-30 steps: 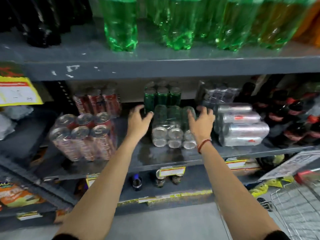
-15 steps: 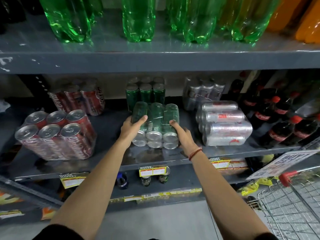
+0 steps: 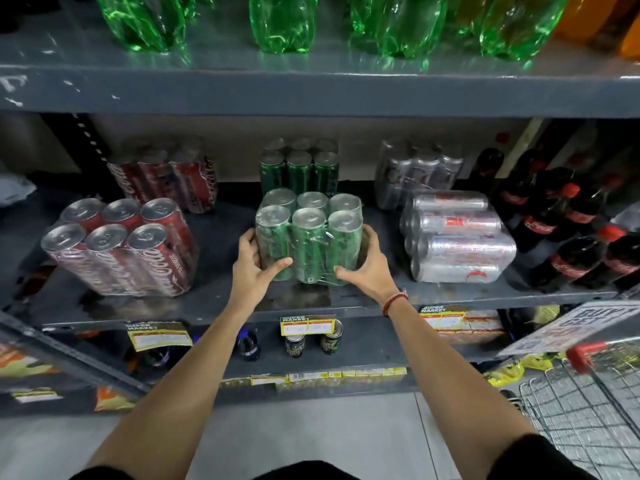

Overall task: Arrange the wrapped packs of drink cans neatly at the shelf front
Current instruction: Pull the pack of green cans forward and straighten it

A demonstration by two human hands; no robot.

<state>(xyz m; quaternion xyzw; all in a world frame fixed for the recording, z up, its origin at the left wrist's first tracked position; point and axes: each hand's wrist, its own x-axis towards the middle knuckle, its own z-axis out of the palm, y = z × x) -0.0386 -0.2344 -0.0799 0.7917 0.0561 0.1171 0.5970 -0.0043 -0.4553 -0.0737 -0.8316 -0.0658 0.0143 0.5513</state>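
Between our left hand [image 3: 256, 268] and right hand [image 3: 367, 268], fingers [image 3: 277, 265] gripping its sides, the upright plastic-wrapped six-pack of green cans [image 3: 309, 237] stands on the grey metal shelf [image 3: 214, 282] in a shop aisle.

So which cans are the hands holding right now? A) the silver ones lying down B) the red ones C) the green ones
C: the left hand and right hand clasp the two sides of the wrapped green can pack, standing upright at the shelf front.
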